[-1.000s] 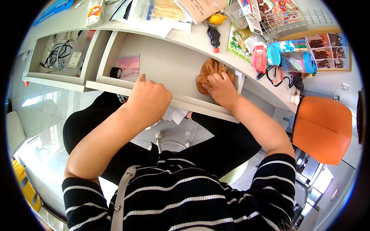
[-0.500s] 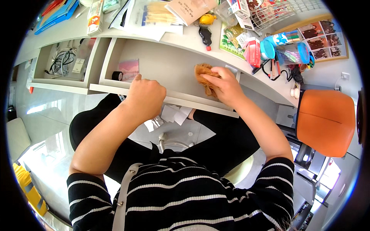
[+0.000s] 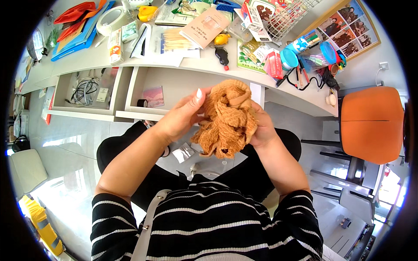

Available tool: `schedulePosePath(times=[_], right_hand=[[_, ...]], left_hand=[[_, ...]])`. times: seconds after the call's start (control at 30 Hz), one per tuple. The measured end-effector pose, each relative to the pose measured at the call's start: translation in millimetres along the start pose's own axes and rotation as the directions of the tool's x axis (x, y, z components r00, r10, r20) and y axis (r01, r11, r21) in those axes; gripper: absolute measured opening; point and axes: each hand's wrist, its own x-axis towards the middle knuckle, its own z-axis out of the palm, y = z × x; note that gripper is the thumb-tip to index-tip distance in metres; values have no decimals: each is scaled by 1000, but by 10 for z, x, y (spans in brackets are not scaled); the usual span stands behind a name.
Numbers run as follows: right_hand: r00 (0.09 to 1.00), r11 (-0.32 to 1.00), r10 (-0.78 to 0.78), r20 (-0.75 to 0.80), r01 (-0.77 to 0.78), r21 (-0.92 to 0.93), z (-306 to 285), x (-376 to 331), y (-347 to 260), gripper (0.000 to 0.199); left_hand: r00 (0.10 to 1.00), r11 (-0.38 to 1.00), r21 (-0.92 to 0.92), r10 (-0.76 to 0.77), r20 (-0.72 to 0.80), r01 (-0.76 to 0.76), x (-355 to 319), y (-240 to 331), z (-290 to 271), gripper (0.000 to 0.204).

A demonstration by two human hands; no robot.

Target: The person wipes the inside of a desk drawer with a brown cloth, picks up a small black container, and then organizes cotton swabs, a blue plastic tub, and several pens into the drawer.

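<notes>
Cradling the brown knitted bundle (image 3: 228, 117) between both hands, you have it up in the air, overlapping the front edge of the wide open drawer (image 3: 185, 80) in this view from above. Your left hand (image 3: 182, 116) is closed on one side of it with the thumb raised, and your right hand (image 3: 263, 130) grips the other side. The knit looks loose and folded over itself, so holding both sides probably keeps it from sagging (its lower end hangs free all the same). The drawer stands pulled out, likely to give access; near its left end, a small black roll (image 3: 142, 103) lies beside a pinkish sheet (image 3: 153, 96). Most of your fingers are hidden behind the knit, so I can't judge how firmly they press. The bundle's full shape and the dark spot (image 3: 224, 150) low on it are hard to make out.
</notes>
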Motion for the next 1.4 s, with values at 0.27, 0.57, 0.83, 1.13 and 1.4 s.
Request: schedulePosePath(times=[0.27,0.57,0.83,1.13,1.4], right_hand=[[902,977,-203,-380,158,-146,320,232,195,42],[976,936,-170,-134,202,287,462,313,215,60],[612,678,-632,-476,140,-721,-574,48,-1000,39],[786,-369,-262,-560,-618,-694,-912,-91,-957,36],[765,-405,-265,-588,-641,-652,-989,18,-692,35]], left_hand=[[923,887,351,363,-132,-299,34,-177,259,60],[805,484,862,567,-177,-151,423,-21,125,59],[901,-411,841,98,423,-350,819,-23,166,58],[972,-424,875,-85,221,-236,1426,-843,-294,42],[871,-527,695,-267,413,-490,1512,-888,-284,20]])
